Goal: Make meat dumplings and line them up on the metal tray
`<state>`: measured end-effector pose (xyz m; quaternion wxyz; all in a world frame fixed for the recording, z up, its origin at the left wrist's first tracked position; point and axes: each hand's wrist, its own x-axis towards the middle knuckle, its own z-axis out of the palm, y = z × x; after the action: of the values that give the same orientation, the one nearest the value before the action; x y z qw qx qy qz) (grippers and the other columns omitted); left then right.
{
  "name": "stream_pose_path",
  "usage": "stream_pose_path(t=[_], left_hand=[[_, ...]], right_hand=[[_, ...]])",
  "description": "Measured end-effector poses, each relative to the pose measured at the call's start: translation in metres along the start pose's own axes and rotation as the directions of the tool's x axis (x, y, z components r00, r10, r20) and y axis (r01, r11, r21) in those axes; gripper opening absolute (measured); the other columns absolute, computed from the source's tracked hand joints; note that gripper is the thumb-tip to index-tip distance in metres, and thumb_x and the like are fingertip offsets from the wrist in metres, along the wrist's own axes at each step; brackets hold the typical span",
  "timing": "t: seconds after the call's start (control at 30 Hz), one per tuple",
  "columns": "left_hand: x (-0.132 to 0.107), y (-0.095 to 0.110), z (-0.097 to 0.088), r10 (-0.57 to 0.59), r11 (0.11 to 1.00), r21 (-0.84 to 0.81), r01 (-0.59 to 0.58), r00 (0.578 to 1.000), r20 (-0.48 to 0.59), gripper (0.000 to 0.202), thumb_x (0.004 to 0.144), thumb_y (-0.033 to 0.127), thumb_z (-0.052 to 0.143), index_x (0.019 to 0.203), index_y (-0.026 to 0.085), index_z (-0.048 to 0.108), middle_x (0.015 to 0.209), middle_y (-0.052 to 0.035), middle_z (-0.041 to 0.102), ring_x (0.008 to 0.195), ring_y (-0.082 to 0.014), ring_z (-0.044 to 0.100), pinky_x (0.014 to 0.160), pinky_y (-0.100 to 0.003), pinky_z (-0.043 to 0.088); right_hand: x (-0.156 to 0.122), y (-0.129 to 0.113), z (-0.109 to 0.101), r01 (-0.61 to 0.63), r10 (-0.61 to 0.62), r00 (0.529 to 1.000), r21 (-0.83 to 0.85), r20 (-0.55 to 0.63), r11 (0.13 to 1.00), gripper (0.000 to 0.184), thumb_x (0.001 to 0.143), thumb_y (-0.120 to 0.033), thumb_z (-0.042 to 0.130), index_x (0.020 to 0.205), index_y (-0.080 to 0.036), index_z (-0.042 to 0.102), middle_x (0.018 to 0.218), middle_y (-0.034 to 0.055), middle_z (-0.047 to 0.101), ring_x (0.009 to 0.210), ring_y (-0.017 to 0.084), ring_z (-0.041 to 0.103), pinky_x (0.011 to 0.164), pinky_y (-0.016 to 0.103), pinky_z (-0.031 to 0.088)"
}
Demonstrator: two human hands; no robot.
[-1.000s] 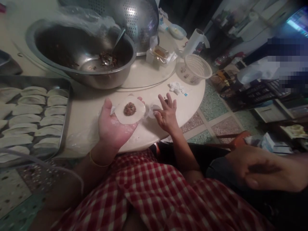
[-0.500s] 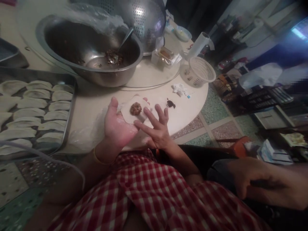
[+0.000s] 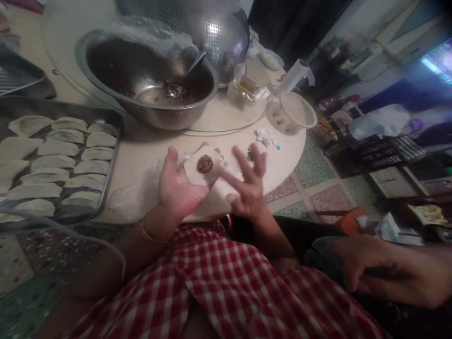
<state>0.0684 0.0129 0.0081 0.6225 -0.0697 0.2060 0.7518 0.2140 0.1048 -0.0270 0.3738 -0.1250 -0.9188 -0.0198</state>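
Observation:
My left hand point(image 3: 178, 192) is palm up above the table's edge, a round white dumpling wrapper point(image 3: 192, 173) lying across its fingers. In the middle of the wrapper sits a lump of brown filling point(image 3: 205, 164). My right hand point(image 3: 249, 190) is just to the right, apart from the wrapper, fingers spread and slightly blurred, with nothing in them. Folded dumplings point(image 3: 56, 148) lie in rows in a metal tray point(image 3: 115, 155) on the left. Behind my hands stands a steel bowl point(image 3: 169, 115) with some filling and a spoon point(image 3: 195, 66) in it.
A steel colander point(image 3: 229, 28), a clear packet point(image 3: 249, 89) and a white plastic basket point(image 3: 296, 113) stand farther back. Crumpled tissue point(image 3: 266, 137) and thin plastic film point(image 3: 136, 193) lie on the table point(image 3: 289, 155). Another person's hand point(image 3: 367, 263) rests at right. A cable point(image 3: 81, 235) crosses lower left.
My right hand has drawn away to the right from the wrapper and its filling. The wrapper stays on my left hand. The whole view has shifted slightly.

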Motion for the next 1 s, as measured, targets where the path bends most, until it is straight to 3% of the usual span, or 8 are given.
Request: stream_pose_path(t=[0.1,0.2,0.33,0.63,0.73,0.83,0.9,1.0], left_hand=[[0.004,-0.002,-0.002,-0.001,1.0,-0.009,0.001,1.0,-0.008,0.065,0.097,0.061,0.031,0.13,0.01,0.056,0.117,-0.0157,0.069,0.115,-0.028,0.064,0.098,-0.041,0.052],[0.005,-0.006,-0.001,-0.029,0.999,-0.014,0.028,0.998,-0.051,0.063,0.097,0.059,0.033,0.126,0.009,0.059,0.111,-0.0157,0.071,0.118,-0.0271,0.063,0.101,-0.038,0.05],[0.003,-0.01,0.001,-0.068,0.998,-0.009,0.067,0.996,-0.066,0.062,0.096,0.06,0.036,0.123,0.01,0.061,0.108,-0.0139,0.073,0.118,-0.0258,0.063,0.108,-0.038,0.045],[0.001,-0.005,0.004,-0.073,0.997,0.004,0.074,0.995,-0.072,0.062,0.098,0.058,0.031,0.123,0.01,0.06,0.109,-0.0137,0.072,0.12,-0.0273,0.061,0.108,-0.041,0.044],[0.002,-0.005,0.004,-0.069,0.998,-0.013,0.068,0.995,-0.078,0.062,0.097,0.059,0.034,0.123,0.009,0.06,0.107,-0.0139,0.072,0.118,-0.0272,0.063,0.106,-0.039,0.047],[0.002,-0.005,0.002,-0.09,0.996,-0.025,0.088,0.994,-0.06,0.062,0.095,0.061,0.036,0.126,0.012,0.059,0.106,-0.0125,0.072,0.111,-0.0263,0.066,0.101,-0.04,0.05],[0.002,-0.004,0.0,-0.105,0.994,-0.029,0.104,0.994,-0.033,0.061,0.095,0.061,0.036,0.128,0.014,0.057,0.103,-0.0116,0.072,0.106,-0.0262,0.067,0.098,-0.041,0.052],[0.001,-0.002,-0.004,-0.172,0.985,-0.017,0.172,0.985,0.007,0.058,0.095,0.06,0.039,0.13,0.018,0.056,0.101,-0.0092,0.072,0.102,-0.0248,0.067,0.093,-0.039,0.054]], right_hand=[[-0.013,0.021,-0.003,-0.281,0.29,0.955,-0.133,0.055,0.951,0.061,0.1,-0.053,0.017,0.114,-0.03,0.071,0.16,-0.0017,0.035,0.154,0.033,0.014,0.119,0.066,0.014],[-0.018,0.036,0.004,-0.374,0.423,0.879,-0.232,0.221,0.898,0.057,0.1,-0.053,0.025,0.106,-0.027,0.075,0.159,0.0012,0.037,0.152,0.037,0.017,0.116,0.07,0.015],[-0.015,0.046,0.01,-0.37,0.437,0.828,-0.243,0.352,0.897,0.056,0.099,-0.054,0.03,0.096,-0.025,0.077,0.156,0.0037,0.042,0.151,0.038,0.02,0.116,0.071,0.016],[-0.013,0.05,0.007,-0.343,0.384,0.839,-0.173,0.385,0.923,0.057,0.098,-0.058,0.03,0.094,-0.025,0.077,0.154,0.004,0.044,0.152,0.037,0.019,0.116,0.072,0.014],[-0.012,0.048,0.0,-0.353,0.39,0.869,-0.171,0.304,0.92,0.059,0.099,-0.056,0.025,0.098,-0.026,0.076,0.153,0.0025,0.046,0.152,0.035,0.017,0.116,0.072,0.014],[-0.004,0.038,-0.015,-0.27,0.285,0.948,-0.12,0.14,0.955,0.062,0.1,-0.054,0.017,0.112,-0.03,0.072,0.156,-0.0012,0.042,0.155,0.032,0.01,0.12,0.068,0.008],[0.003,0.024,-0.023,-0.077,0.079,0.992,-0.027,0.103,0.997,0.062,0.099,-0.058,0.013,0.125,-0.034,0.065,0.16,-0.0052,0.036,0.156,0.028,0.004,0.123,0.062,0.005],[0.012,0.0,-0.023,0.178,-0.182,0.973,0.042,0.143,0.983,0.063,0.096,-0.067,0.018,0.133,-0.035,0.057,0.157,-0.0051,0.04,0.156,0.022,-0.001,0.126,0.053,-0.001]])
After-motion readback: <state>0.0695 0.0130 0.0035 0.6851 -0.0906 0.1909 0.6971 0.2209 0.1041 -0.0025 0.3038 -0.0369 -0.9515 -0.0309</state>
